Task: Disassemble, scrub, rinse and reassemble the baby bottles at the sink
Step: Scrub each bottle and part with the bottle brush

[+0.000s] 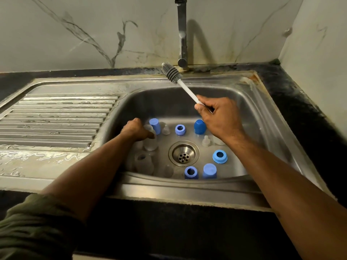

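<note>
While my left hand (136, 129) grips the clear plastic bottle (151, 141) at centre frame and my right hand (218, 114) pinches the white-handled grey brush (171, 73), wet plastic may slip and topple loose blue rings.

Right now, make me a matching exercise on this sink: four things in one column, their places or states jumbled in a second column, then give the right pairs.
Things
1. bottle brush
2. clear bottle
3. dark blue cap
4. drain

Places or states
A. in the middle of the basin floor
B. gripped by the left hand, standing in the basin
C. held up by its white handle in the right hand, bristles near the tap
D. standing on the basin floor, just left of the right hand

Pairs: 1-C, 2-B, 3-D, 4-A
</note>
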